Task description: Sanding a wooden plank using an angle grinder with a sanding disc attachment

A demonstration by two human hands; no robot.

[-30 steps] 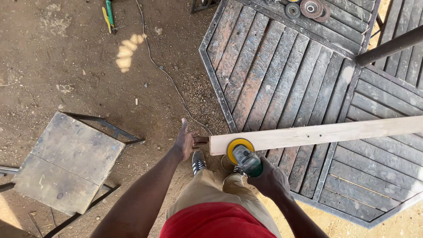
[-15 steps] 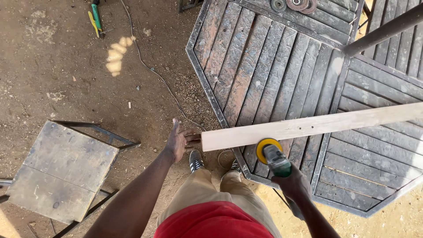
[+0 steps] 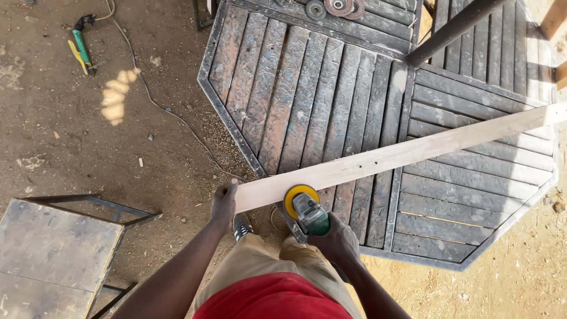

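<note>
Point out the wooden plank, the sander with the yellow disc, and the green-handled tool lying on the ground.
wooden plank (image 3: 401, 155), head view, middle of its top face.
sander (image 3: 308, 214), head view, grey-green body behind the yellow disc.
green-handled tool (image 3: 81, 46), head view, on the green handle.

- Octagonal slatted table (image 3: 331, 88), dark worn wood, stands on dirt floor (image 3: 88, 147).
- Pale plank (image 3: 401, 155) lies across it.
- Discs (image 3: 338, 7) at its far edge.
- Cable (image 3: 159, 106), green tool (image 3: 81, 44) on dirt.

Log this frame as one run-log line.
left hand: steadies plank end | right hand: grip on green sander, yellow disc at plank edge | under: slatted table
</note>
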